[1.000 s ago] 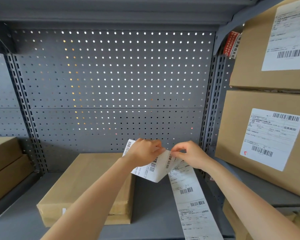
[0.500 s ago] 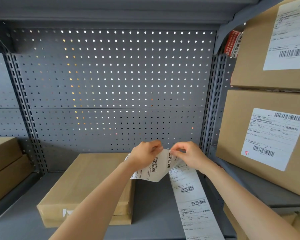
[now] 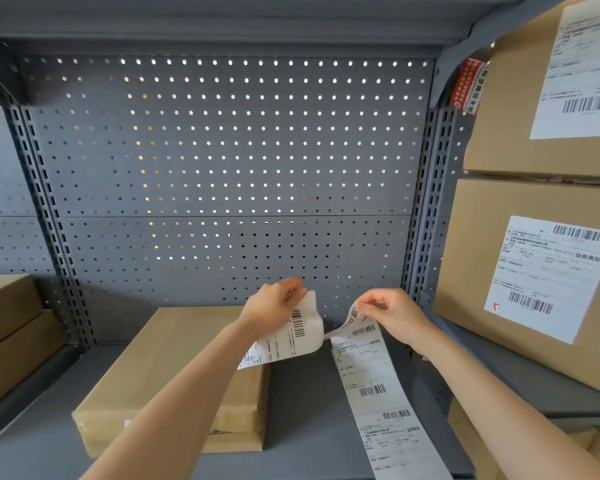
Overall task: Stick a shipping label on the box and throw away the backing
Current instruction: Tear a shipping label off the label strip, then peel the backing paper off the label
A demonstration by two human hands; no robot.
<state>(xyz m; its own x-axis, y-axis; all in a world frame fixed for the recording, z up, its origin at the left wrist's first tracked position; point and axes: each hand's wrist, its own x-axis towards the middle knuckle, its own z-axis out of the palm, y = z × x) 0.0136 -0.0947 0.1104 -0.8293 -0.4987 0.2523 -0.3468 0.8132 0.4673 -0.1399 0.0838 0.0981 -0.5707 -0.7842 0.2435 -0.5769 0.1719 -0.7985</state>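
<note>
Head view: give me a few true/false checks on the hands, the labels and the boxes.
1. The left hand pinches one label. True.
2. The right hand is empty. False: it holds the top of the label strip.
3. The box on the shelf under the left arm already has a shipping label on top. False: none is visible there.
4. The two stacked boxes on the right carry labels. True.

Left hand [image 3: 274, 301]: pinches the top edge of a single label [image 3: 288, 336], curling below the grip. Right hand [image 3: 392, 313]: pinches the top of a label strip [image 3: 378, 393] hanging downward. Box [image 3: 174, 368]: flat on grey shelf [image 3: 309, 410], below left grip.
</note>
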